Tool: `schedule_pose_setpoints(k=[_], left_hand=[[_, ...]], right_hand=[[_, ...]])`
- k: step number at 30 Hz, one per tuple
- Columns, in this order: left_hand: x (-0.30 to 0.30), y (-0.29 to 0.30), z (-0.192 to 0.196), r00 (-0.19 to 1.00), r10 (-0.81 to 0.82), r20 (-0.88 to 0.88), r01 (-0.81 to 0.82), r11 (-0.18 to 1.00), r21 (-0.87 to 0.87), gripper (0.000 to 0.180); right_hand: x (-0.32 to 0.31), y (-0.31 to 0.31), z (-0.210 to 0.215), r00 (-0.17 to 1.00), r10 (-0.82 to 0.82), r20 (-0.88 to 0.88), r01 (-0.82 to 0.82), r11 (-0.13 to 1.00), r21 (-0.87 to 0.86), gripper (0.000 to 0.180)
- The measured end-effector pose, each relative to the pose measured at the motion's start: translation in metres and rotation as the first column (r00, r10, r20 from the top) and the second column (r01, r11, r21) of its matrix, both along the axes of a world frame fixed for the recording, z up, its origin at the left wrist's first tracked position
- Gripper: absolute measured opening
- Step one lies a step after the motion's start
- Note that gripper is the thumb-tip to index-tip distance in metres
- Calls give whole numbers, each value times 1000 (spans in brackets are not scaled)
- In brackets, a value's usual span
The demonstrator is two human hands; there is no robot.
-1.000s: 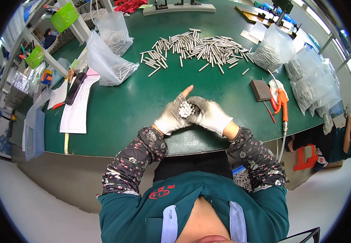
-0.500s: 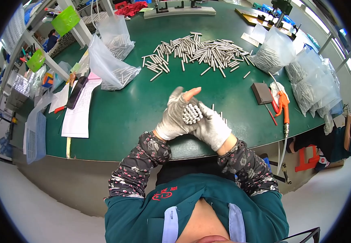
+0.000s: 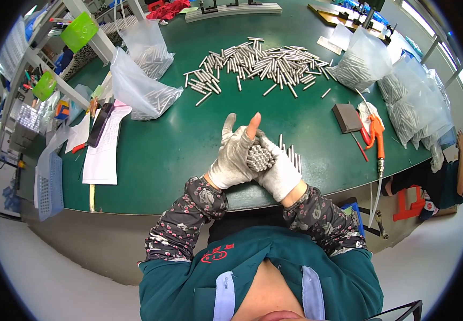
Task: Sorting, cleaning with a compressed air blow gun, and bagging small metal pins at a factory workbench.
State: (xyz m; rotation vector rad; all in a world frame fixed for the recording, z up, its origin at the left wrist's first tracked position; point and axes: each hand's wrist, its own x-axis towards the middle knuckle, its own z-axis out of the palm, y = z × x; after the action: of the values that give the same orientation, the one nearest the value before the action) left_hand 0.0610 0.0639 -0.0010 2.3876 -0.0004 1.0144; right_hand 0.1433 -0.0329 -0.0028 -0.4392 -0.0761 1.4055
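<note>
- Saw loose metal rods (image 3: 266, 67) heaped at upper centre, plastic bags (image 3: 138, 83) at upper left and right.
- Noted orange air gun (image 3: 376, 132) at right, separate rods (image 3: 292, 153) just beside right hand (image 3: 280, 172).
- Saw rod bundle (image 3: 260, 159) at centre — silvery, tightly packed, round ends toward camera.
- Gripped it between right hand and left hand (image 3: 231, 162) — with gloved fingers curled round, save two left digits pointing up.

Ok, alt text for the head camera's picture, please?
A person's gloved left hand and right hand cup a bundle of metal rods over a green table; beyond lies a loose rod pile, flanked by rod-filled bags, with an orange air gun at right.
</note>
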Motion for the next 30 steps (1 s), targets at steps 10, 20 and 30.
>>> schedule_pose_setpoints(k=[10,20,30], left_hand=[[-1,5,-10,995,-103,-12,101,989,-111,95],[-6,-1,-8,969,-247,4,136,518,-844,69],[-3,10,-24,972,-206,111,171,302,-938,40]], right_hand=[[8,3,-9,992,82,99,-72,992,-106,29],[10,4,-1,988,133,78,-126,988,-90,39],[22,-37,28,772,290,566,-168,951,-258,57]])
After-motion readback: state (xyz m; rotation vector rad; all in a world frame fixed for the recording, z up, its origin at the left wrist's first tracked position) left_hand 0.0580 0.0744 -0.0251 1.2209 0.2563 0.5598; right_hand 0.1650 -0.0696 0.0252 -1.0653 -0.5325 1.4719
